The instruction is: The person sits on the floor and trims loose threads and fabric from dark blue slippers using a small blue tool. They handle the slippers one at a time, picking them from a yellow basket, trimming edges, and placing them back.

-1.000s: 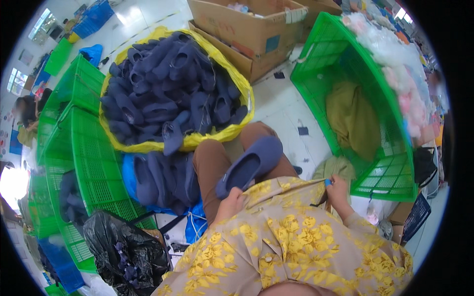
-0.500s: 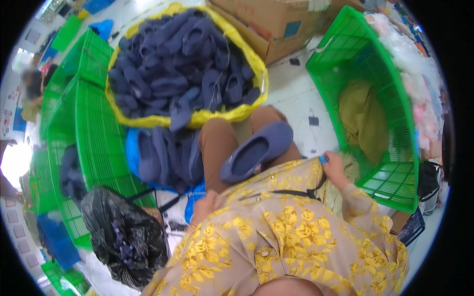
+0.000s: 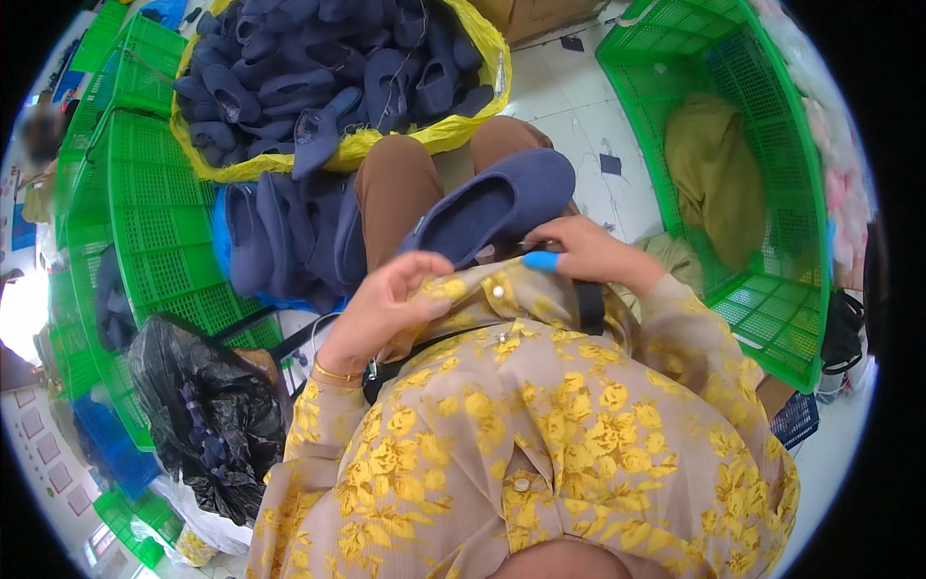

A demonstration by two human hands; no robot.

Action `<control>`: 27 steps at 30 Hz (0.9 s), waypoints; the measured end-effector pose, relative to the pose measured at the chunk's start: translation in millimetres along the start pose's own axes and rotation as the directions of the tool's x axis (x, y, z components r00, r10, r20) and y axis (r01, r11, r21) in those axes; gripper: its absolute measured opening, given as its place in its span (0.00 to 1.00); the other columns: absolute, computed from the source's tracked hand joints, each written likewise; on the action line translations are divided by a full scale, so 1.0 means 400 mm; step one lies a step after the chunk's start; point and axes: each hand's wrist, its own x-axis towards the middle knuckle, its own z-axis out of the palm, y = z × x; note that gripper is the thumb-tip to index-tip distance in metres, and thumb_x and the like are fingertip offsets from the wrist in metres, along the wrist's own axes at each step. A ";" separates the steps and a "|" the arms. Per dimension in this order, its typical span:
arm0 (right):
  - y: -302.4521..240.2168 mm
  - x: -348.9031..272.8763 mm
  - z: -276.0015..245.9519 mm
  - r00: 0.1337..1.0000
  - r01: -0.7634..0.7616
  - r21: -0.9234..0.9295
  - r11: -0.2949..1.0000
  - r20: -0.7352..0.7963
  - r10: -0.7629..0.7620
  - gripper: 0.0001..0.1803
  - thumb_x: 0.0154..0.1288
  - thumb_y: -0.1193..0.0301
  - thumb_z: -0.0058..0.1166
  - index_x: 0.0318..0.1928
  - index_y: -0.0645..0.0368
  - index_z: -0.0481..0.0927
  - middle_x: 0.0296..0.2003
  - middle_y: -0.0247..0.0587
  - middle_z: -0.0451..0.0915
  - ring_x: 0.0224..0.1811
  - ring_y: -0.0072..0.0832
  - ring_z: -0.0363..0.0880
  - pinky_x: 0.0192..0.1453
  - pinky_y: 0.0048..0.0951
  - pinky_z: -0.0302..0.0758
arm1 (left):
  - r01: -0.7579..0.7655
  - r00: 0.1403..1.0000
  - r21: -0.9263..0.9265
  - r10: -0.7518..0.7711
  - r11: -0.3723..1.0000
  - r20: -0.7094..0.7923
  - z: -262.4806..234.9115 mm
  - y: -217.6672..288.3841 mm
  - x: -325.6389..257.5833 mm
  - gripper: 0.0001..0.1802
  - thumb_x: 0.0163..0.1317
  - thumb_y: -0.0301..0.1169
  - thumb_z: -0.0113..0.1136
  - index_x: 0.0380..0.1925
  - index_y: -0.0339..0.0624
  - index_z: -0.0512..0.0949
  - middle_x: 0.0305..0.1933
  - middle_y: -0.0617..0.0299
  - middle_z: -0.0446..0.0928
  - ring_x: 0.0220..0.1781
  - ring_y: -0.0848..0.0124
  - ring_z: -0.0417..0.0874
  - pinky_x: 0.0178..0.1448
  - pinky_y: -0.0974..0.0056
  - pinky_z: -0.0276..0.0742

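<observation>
A dark blue slip-on shoe (image 3: 526, 193) lies across my lap, tilted, its opening facing up. Just below its heel end, my left hand (image 3: 391, 304) is closed, pinching the front hem of my yellow-flowered blouse (image 3: 446, 289). My right hand (image 3: 593, 253) is at the shoe's near side, with a blue wrap on the thumb. Its thumb and fingers close over the edge of the same blouse, and the fingertips are partly hidden. Neither hand grips the shoe. Several matching shoes (image 3: 275, 232) stand in a row on blue plastic to the left of my knees.
A yellow sack (image 3: 371, 145) heaped with dark blue shoes stands beyond my knees. Green crates (image 3: 159, 222) line the left, near a black plastic bag (image 3: 193, 405). At right, another green crate (image 3: 641, 125) holds olive cloth (image 3: 714, 179). A cardboard box (image 3: 540, 14) sits behind.
My right hand has moved left from the blouse's side to beside the shoe. My left hand has risen from beside my thigh to the blouse front. The view has tipped down.
</observation>
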 end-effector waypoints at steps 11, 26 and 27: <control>0.003 0.000 0.001 0.903 -0.065 -0.008 0.998 -0.426 0.055 0.07 0.49 0.75 0.61 0.28 0.60 0.75 0.22 0.40 0.76 0.24 0.32 0.74 0.30 0.31 0.70 | -0.298 0.675 0.949 0.726 0.106 0.131 0.054 -0.029 0.066 0.16 0.54 0.16 0.55 0.42 0.43 0.75 0.36 0.58 0.73 0.34 0.65 0.80 0.36 0.65 0.76; 0.001 0.066 0.077 0.765 0.272 0.106 0.956 -0.627 -0.148 0.14 0.52 0.84 0.45 0.41 0.60 0.72 0.33 0.34 0.73 0.38 0.18 0.72 0.46 0.20 0.71 | 0.083 0.706 0.968 0.699 -0.238 0.111 0.040 -0.120 0.126 0.03 0.52 0.30 0.57 0.28 0.47 0.78 0.34 0.60 0.75 0.38 0.62 0.79 0.37 0.61 0.78; 0.024 0.071 0.078 0.791 0.183 0.046 0.982 -0.600 -0.119 0.15 0.52 0.85 0.45 0.42 0.61 0.73 0.34 0.34 0.72 0.39 0.19 0.71 0.47 0.20 0.70 | -0.084 0.684 0.970 0.695 -0.227 0.222 0.032 -0.119 0.100 0.11 0.51 0.31 0.60 0.37 0.47 0.77 0.40 0.59 0.75 0.40 0.60 0.78 0.40 0.59 0.78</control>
